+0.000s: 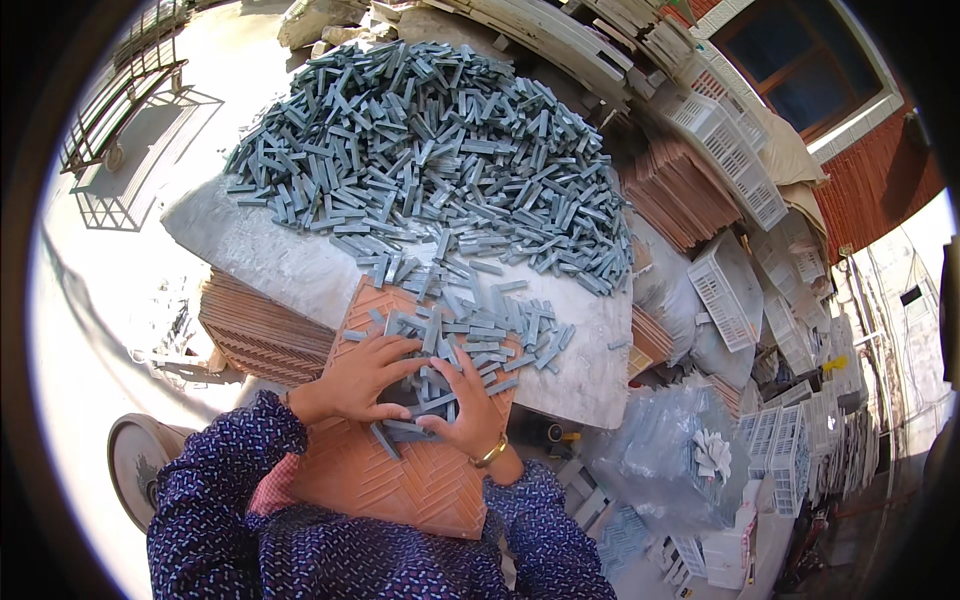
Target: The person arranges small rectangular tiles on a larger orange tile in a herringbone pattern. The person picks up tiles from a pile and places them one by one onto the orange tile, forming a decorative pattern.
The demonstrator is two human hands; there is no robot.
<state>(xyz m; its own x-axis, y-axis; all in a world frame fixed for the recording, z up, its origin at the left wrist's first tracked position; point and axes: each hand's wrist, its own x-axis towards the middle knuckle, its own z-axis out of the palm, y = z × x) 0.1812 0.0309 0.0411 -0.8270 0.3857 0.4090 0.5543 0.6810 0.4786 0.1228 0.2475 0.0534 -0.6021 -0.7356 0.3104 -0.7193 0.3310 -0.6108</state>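
Loosely around grey strips [427, 390], left hand [352, 385] and right hand [474, 416], each grip wide, unclenched.

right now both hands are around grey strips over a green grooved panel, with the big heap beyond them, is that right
The head view shows the grooved panel orange, not green. The left hand and right hand are around grey strips, with the big heap beyond them.
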